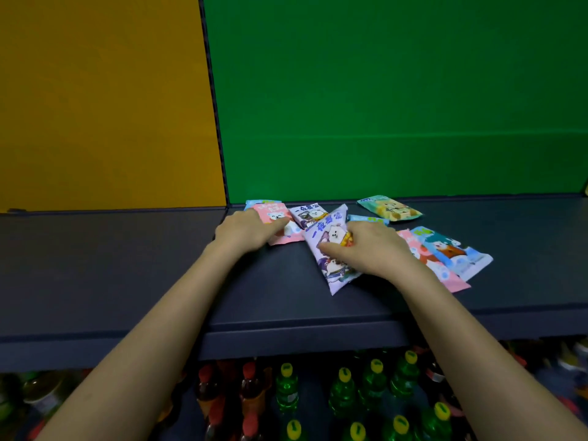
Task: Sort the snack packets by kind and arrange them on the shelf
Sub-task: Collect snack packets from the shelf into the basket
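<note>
Sorting looks barely begun: my right hand [369, 248] pinches a purple packet [340, 272], my left hand [249, 230] lies flat on a pink packet [274, 214], and the rest lie mixed on the shelf [127, 265].

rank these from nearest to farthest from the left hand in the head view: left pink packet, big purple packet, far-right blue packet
1. left pink packet: under the left hand's fingers, touching.
2. big purple packet: just right of that hand, gripped by the right hand.
3. far-right blue packet: beyond the right hand, at the right end of the group.
</note>
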A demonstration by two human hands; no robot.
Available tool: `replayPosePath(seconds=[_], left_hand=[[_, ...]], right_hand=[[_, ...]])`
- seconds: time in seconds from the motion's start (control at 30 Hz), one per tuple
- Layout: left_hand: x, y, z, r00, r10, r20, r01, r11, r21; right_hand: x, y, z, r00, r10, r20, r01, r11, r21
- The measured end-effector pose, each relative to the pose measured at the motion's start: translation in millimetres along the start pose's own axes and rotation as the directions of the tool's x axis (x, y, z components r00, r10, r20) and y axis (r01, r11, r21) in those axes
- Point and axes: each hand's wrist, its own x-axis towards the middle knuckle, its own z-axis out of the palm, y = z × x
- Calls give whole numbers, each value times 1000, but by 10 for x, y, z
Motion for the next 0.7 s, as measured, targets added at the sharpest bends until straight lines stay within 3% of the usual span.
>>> replayPosePath(seconds=[0.1, 0.2, 0.33, 0.5, 0.7], left_hand=[[152, 112, 60, 992, -107, 60, 106, 994, 13], [257, 184, 131, 986, -164, 16, 164, 986, 12], [347, 192, 173, 978, -209, -19, 204, 967, -151], [301, 264, 144, 991, -134, -15, 109, 865, -490], [-642, -71, -349, 982, -102, -161, -61, 630, -774]], right_hand=[[0, 164, -126, 996, -11, -90, 24, 989, 143], [-16, 352, -233, 985, 11, -174, 32, 969, 244], [-23, 567, -310, 983, 55, -173, 9, 939, 344], [-40, 742, -323, 989, 68, -131, 0, 889, 459], [-92, 828, -346, 993, 18, -118, 64, 753, 655]])
